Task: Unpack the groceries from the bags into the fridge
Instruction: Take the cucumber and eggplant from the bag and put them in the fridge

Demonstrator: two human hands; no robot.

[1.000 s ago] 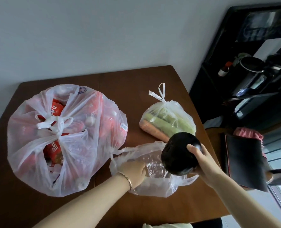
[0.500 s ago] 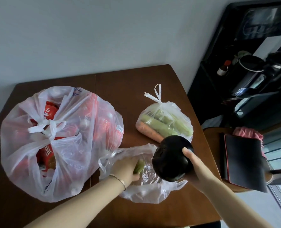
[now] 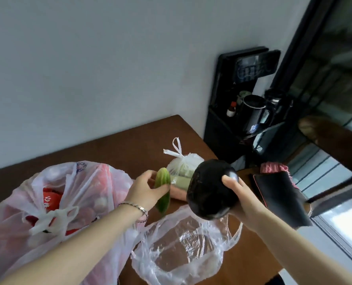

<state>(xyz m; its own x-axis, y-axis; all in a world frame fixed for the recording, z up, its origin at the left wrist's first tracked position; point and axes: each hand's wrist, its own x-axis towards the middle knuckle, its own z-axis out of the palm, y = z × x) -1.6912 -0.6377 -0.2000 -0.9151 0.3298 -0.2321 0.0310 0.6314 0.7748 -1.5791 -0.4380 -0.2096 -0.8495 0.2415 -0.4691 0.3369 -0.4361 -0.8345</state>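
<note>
A pale-green cucumber, a glossy near-black aubergine, clear-white bags and a dark-brown worktop are seen.

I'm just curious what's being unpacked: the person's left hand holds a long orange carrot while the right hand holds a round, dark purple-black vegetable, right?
Not quite. The head view shows the left hand holding a long green cucumber, not an orange carrot. The rest stands: the right hand holds the round, dark purple-black vegetable.
</note>
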